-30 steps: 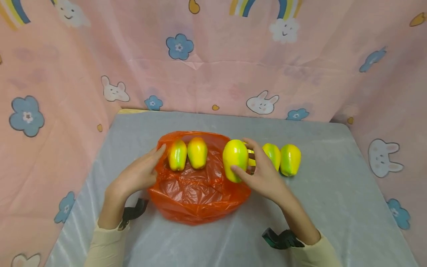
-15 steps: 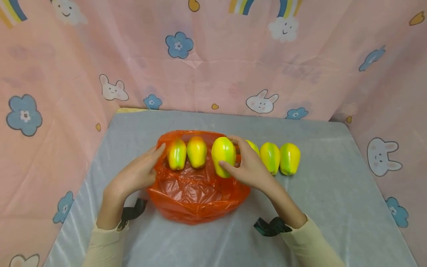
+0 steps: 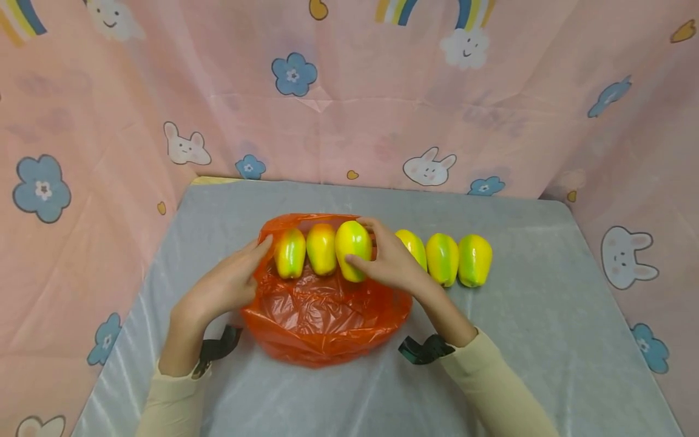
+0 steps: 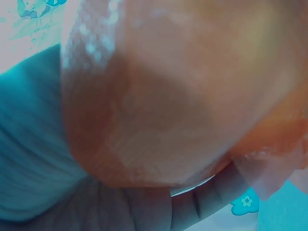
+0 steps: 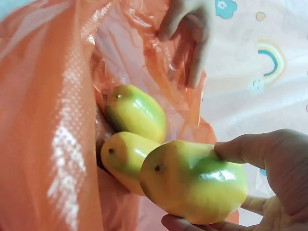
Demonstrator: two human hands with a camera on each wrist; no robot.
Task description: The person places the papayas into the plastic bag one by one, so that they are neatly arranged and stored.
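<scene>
Gripping a glossy yellow-green oval fruit (image 3: pixel 349 241), the right hand (image 3: pixel 391 257) holds it over the orange-red plastic bag (image 3: pixel 322 347), beside two similar fruits (image 3: pixel 321 250) inside. The left hand (image 3: pixel 225 280) touches the bag's left rim; whether the bag is pinched, I cannot tell.
</scene>
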